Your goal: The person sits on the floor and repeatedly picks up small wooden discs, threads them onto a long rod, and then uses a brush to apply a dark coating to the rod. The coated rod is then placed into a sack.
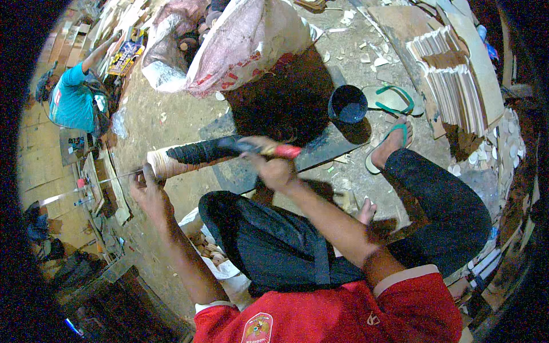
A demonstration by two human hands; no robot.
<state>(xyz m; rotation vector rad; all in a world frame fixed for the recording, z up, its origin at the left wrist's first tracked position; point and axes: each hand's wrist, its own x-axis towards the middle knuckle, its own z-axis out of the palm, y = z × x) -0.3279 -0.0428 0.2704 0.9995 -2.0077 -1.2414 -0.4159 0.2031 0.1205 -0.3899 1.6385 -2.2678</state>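
A long roll of what look like pale wooden discs (166, 163) lies across in front of me, threaded on a thin metal rod (122, 176). Its left end is bare and pale; the middle is coated black. My left hand (151, 197) pinches the rod at that pale end. In my right hand (274, 170) is a paintbrush with a red handle (287, 151), its dark head against the black part of the roll. The far end of the roll is hidden behind the right hand. A dark cup (347, 104) stands beyond, to the right.
A large sack (246, 48) holding dark round pieces stands ahead. Beside my sandalled foot (394, 143) lies a loose sandal (394, 100). Pale stacked strips (452, 86) lie at right. Another person (74, 97) sits at far left. A bag of wooden pieces (210, 250) is below the roll.
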